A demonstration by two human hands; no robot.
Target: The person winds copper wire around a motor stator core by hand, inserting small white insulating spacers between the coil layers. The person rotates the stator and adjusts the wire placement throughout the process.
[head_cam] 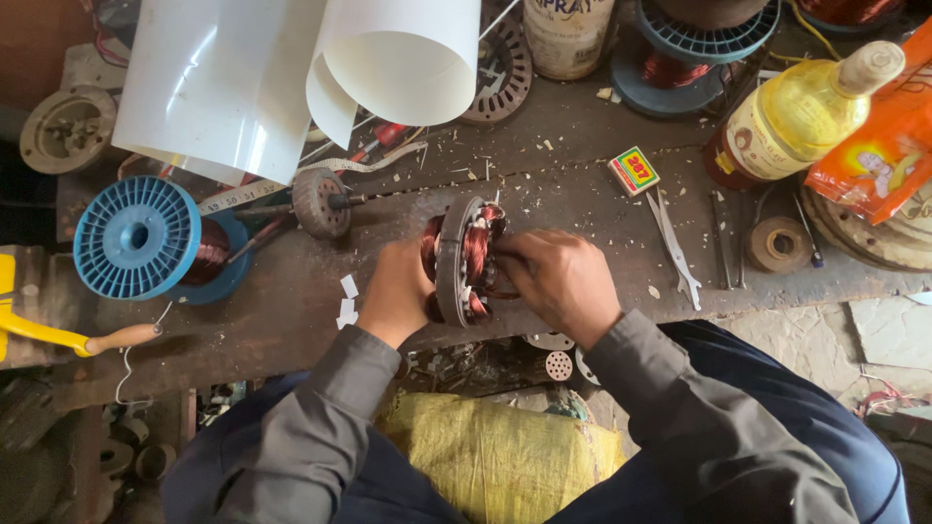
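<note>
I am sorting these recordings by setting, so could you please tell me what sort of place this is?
Probably a small motor-rewinding workshop: both hands hold a stator wound with copper wire, a blue spool of copper wire lies on the worn wooden bench, and another stator core lies behind.

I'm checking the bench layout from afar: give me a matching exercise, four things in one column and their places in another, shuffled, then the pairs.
Things:
1. blue wire spool
2. small matchbox
3. yellow oil bottle
4. wound stator

Places:
A. lying tilted at the bench's far right
B. between the left hand and right hand
C. on the bench's left side, by the yellow tool handle
D. on the bench beyond the right hand, near the metal tweezers

Pairs: 1-C, 2-D, 3-A, 4-B
</note>
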